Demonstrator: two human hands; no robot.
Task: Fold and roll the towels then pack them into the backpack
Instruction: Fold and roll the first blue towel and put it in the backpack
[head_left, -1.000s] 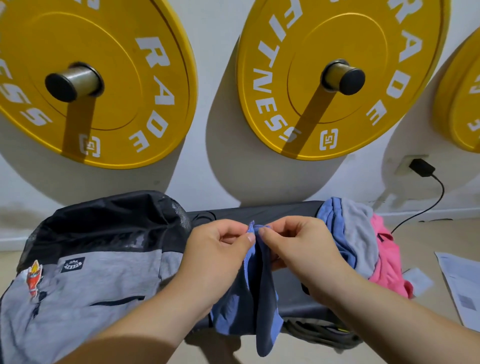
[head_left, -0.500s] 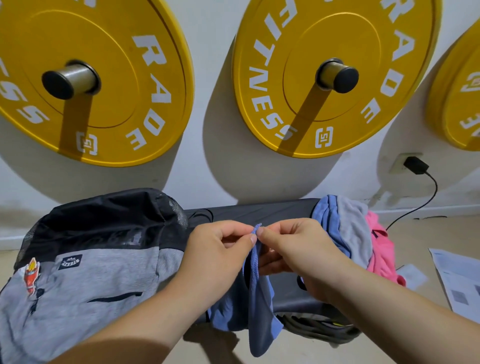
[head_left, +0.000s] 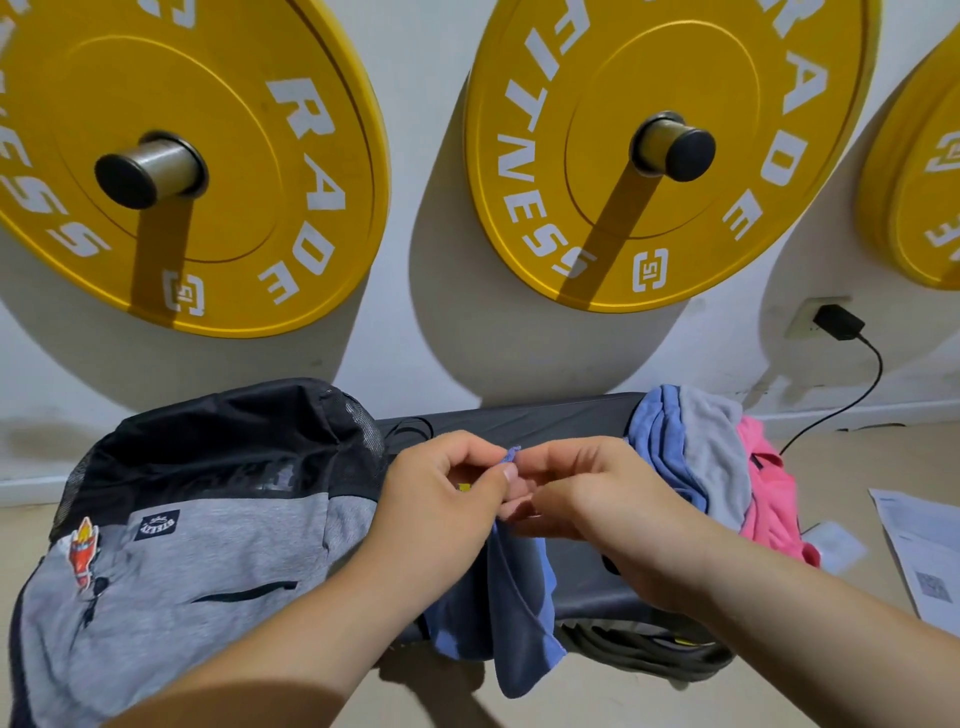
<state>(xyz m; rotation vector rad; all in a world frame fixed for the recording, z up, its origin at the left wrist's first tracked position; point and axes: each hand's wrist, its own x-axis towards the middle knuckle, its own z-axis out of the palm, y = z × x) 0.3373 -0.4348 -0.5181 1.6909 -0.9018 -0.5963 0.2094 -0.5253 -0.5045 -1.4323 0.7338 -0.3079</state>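
Backpack: grey and black, far left. Its black mesh top lies toward the wall and its grey pocketed front faces up. Whether it rests on the worktop or only against its left end cannot be told.

Left hand: fingers curled, with thumb and forefinger pinching the top corner of the blue towel.

Blue towel: centre, held above the dark worktop. It is bunched narrow. Its long axis runs vertically, with the upper end between the two hands and the lower end pointing down past the worktop's front edge toward the floor.

Right hand: fingers curled, pinching the same top corner and touching the left hand's fingertips.

Towel pile: blue, grey and pink pieces heaped on the worktop's right end and draped over its front, just beside the right hand.

Papers: on the floor, far right.

Wall: yellow weight plates hang on pegs above. A black charger is plugged in at the right.
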